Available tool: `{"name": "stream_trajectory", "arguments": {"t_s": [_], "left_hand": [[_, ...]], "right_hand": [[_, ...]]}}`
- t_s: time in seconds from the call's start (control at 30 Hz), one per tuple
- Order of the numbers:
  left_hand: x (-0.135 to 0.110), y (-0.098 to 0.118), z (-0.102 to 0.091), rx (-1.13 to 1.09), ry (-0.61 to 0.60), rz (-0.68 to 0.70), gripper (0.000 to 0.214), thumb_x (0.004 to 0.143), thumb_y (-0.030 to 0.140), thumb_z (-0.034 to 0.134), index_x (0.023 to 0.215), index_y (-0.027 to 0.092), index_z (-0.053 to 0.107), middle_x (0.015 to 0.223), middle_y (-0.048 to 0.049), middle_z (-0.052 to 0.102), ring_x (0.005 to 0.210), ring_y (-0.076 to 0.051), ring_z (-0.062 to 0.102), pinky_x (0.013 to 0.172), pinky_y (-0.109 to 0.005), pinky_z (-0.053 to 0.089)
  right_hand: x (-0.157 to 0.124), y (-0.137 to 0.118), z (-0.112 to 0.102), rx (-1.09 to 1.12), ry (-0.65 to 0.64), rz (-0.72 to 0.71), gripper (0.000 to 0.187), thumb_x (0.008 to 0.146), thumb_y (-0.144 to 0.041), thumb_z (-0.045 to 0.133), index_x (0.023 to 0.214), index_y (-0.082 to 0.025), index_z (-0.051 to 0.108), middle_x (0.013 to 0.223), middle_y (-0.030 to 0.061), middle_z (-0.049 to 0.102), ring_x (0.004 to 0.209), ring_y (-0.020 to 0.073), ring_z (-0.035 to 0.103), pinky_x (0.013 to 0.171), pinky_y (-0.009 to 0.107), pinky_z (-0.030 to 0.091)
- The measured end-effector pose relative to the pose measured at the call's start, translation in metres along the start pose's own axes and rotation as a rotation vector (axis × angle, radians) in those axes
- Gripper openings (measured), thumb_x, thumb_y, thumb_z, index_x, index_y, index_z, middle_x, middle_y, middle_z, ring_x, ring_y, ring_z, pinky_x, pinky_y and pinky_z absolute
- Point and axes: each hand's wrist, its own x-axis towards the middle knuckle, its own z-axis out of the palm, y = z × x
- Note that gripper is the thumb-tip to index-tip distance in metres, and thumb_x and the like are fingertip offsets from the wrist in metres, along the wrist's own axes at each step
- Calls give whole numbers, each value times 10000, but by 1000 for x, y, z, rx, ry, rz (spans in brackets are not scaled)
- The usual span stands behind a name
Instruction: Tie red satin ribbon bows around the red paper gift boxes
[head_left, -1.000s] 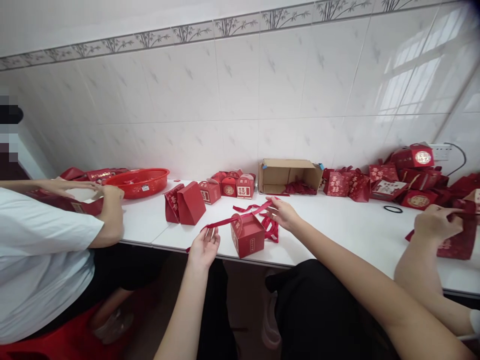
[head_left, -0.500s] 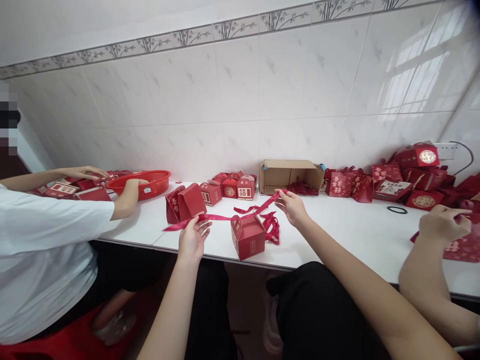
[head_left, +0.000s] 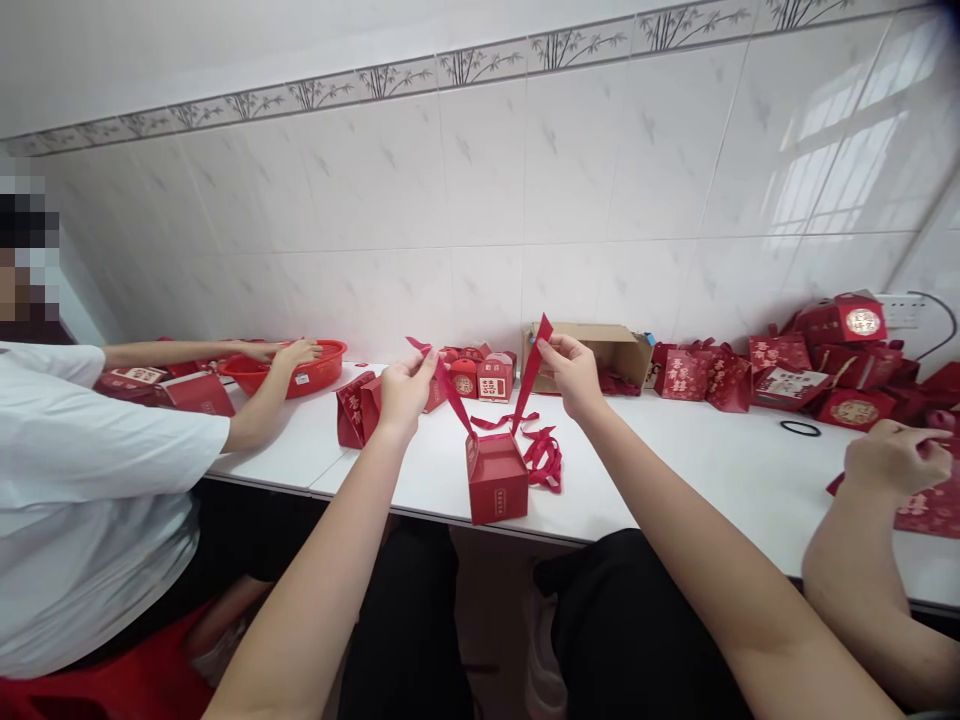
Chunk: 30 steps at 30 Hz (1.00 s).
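Observation:
A small red gift box (head_left: 498,485) stands upright near the front edge of the white table. Through its top runs a dark red ribbon (head_left: 528,385), its two ends rising in a V. My left hand (head_left: 407,388) pinches one end above and left of the box. Up on the right, my right hand (head_left: 574,372) pinches the other end. More loose ribbon (head_left: 546,462) lies curled on the table just right of the box. Behind my left hand, a red bag-shaped box (head_left: 358,410) is partly hidden.
A cardboard carton (head_left: 600,345) holding red pieces stands against the wall beside small red boxes (head_left: 493,378). Red boxes pile up at right (head_left: 847,360), near a black ring (head_left: 800,428). Left, a co-worker reaches into a red basin (head_left: 315,370); another person's hand (head_left: 896,460) is at right.
Both my hands have risen and come closer together, lifting the ribbon from nearly flat across the box into a V. The co-worker's hands at the basin have shifted right.

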Motion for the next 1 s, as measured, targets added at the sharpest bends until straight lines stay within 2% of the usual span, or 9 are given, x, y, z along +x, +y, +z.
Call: {"name": "stream_trajectory", "arguments": {"t_s": [0.1, 0.23, 0.33, 0.57, 0.73, 1.0], "left_hand": [[7, 7, 4, -31, -67, -28, 334, 631, 390, 736, 837, 130, 703, 774, -61, 698, 733, -164, 630, 688, -263, 473], [14, 17, 4, -76, -79, -13, 325, 567, 341, 785, 803, 136, 696, 767, -37, 684, 644, -121, 603, 602, -233, 457], [17, 23, 1, -93, -106, -4, 327, 580, 364, 776, 802, 137, 695, 766, -36, 681, 623, -112, 598, 572, -226, 449], [14, 28, -5, -89, -186, -46, 351, 572, 346, 784, 840, 135, 701, 802, -60, 700, 662, -141, 620, 600, -253, 483], [13, 23, -5, -70, -155, -59, 349, 524, 301, 812, 806, 136, 691, 809, -62, 701, 692, -148, 621, 620, -247, 482], [13, 25, -3, -147, -201, -78, 343, 580, 323, 789, 833, 126, 666, 776, -47, 679, 687, -136, 629, 648, -259, 492]], "right_hand": [[-2, -4, 13, -18, -24, -2, 349, 624, -466, 670, 783, -165, 597, 741, 18, 635, 627, 118, 564, 528, 217, 436], [-3, -11, 26, -38, -57, -9, 335, 631, -455, 665, 790, -168, 600, 704, 8, 631, 613, 113, 552, 518, 212, 414], [-4, -15, 32, -56, -50, -19, 334, 624, -457, 672, 748, -153, 611, 714, 12, 626, 630, 109, 538, 540, 212, 407], [-6, -22, 39, -66, -26, -3, 342, 607, -441, 689, 756, -136, 648, 715, 15, 636, 638, 110, 535, 593, 234, 408], [-1, -29, 42, -30, 26, 66, 310, 577, -399, 710, 742, -146, 641, 755, 19, 650, 672, 115, 558, 618, 237, 408], [-1, -26, 38, 10, 31, 96, 292, 583, -394, 705, 730, -160, 611, 737, 2, 636, 636, 99, 548, 590, 223, 411]]}}
